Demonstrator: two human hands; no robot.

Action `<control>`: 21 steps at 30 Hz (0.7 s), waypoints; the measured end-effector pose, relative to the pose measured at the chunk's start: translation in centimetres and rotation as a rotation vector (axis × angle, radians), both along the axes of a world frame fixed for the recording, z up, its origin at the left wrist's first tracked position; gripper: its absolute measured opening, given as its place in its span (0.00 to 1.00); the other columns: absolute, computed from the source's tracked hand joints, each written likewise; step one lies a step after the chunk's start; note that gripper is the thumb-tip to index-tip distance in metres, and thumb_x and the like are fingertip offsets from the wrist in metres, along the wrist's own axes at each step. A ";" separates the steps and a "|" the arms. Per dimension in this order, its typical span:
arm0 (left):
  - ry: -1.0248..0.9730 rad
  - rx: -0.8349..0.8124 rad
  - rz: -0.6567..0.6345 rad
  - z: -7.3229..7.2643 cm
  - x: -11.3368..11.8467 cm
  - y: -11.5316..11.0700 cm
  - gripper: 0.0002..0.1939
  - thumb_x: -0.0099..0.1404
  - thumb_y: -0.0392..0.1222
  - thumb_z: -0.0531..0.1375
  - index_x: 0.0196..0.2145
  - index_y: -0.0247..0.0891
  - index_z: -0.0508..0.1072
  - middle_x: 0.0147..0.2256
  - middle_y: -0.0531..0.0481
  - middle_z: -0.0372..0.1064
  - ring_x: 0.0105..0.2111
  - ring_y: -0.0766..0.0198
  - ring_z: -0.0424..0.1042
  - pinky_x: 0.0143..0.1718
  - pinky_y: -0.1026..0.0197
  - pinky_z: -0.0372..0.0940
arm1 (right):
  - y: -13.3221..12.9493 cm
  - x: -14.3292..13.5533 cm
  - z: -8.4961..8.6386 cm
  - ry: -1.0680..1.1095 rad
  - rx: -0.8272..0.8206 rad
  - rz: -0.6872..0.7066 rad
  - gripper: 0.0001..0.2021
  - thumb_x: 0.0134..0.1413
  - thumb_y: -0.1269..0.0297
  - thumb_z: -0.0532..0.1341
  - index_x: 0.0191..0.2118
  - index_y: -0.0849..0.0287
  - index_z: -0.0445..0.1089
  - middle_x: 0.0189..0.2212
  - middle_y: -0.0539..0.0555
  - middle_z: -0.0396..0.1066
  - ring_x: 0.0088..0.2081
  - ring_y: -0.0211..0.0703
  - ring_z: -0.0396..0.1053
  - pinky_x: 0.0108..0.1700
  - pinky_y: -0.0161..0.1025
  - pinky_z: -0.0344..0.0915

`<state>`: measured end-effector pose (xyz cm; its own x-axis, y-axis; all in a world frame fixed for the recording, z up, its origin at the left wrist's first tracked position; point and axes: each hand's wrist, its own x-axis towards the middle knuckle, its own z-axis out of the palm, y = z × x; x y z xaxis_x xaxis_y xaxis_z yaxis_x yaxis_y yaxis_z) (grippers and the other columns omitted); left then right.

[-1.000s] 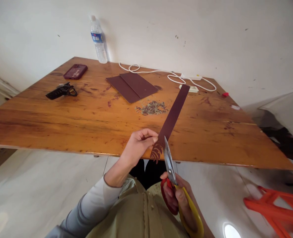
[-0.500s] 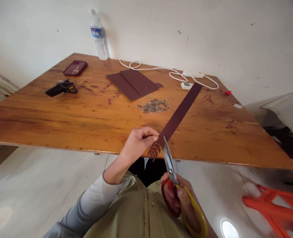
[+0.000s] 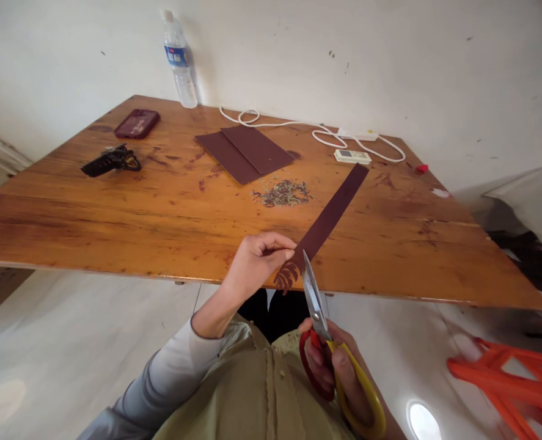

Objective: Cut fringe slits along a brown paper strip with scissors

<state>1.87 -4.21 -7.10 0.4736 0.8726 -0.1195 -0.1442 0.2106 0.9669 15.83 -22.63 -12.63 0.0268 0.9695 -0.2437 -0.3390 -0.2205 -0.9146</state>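
Between the thumb and fingers of my left hand (image 3: 255,266) is pinched the edge of a long dark maroon strip (image 3: 332,214), which looks like stiff paper. Its near end is cut into curved, fringe-like slits; the far end points to the back right over the wooden table. My right hand (image 3: 344,370) is wrapped round the red and yellow handles of a pair of scissors (image 3: 315,302). The blades point up and away from me, with their tips at the strip's right edge, just beside my left fingertips. Beyond the strip lies a small heap of cut scraps (image 3: 283,193).
Two maroon sheets (image 3: 247,153) overlap on the wooden table (image 3: 115,226). A plastic bottle (image 3: 179,67), a phone (image 3: 137,124) and a black object (image 3: 110,161) stand or lie at left. Behind the strip are a remote control (image 3: 352,157) and a white cable (image 3: 289,124). An orange frame (image 3: 513,379) is on the floor.
The strip's far end has dipped slightly toward me, showing more of the remote control. Both hands and the scissors keep nearly the same place; the view has shifted a little.
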 end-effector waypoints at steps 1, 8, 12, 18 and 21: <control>-0.003 0.008 0.000 0.0 0.0 0.0 0.03 0.58 0.35 0.66 0.27 0.37 0.80 0.23 0.52 0.76 0.21 0.67 0.71 0.24 0.65 0.65 | 0.0 -0.1 0.1 0.009 0.003 -0.003 0.29 0.59 0.34 0.62 0.49 0.55 0.75 0.24 0.43 0.56 0.18 0.31 0.44 0.18 0.31 0.47; 0.011 0.048 -0.034 0.0 -0.2 0.1 0.04 0.59 0.34 0.65 0.31 0.36 0.81 0.25 0.52 0.78 0.23 0.68 0.73 0.27 0.66 0.68 | -0.1 -0.1 -0.1 0.037 0.003 0.008 0.27 0.59 0.34 0.63 0.46 0.55 0.75 0.22 0.42 0.54 0.18 0.29 0.43 0.17 0.28 0.47; 0.034 0.053 -0.061 0.1 -0.4 0.0 0.05 0.61 0.36 0.64 0.33 0.36 0.82 0.25 0.52 0.77 0.22 0.67 0.72 0.27 0.65 0.68 | 0.0 0.2 -0.3 0.030 0.003 0.021 0.27 0.58 0.34 0.63 0.44 0.56 0.75 0.22 0.42 0.54 0.17 0.28 0.42 0.15 0.27 0.46; 0.084 0.171 -0.062 -0.1 -0.6 0.2 0.07 0.62 0.35 0.63 0.34 0.37 0.83 0.29 0.51 0.79 0.27 0.66 0.74 0.31 0.64 0.68 | 0.0 0.6 0.0 0.019 -0.022 0.058 0.27 0.59 0.35 0.63 0.44 0.56 0.75 0.22 0.42 0.54 0.17 0.28 0.43 0.16 0.27 0.46; 0.122 0.253 -0.062 -0.2 -0.7 0.4 0.07 0.63 0.34 0.63 0.34 0.38 0.83 0.33 0.50 0.81 0.31 0.65 0.76 0.35 0.64 0.69 | -0.1 0.8 0.3 0.033 -0.042 0.072 0.27 0.58 0.34 0.64 0.43 0.56 0.74 0.22 0.42 0.53 0.18 0.28 0.43 0.16 0.26 0.46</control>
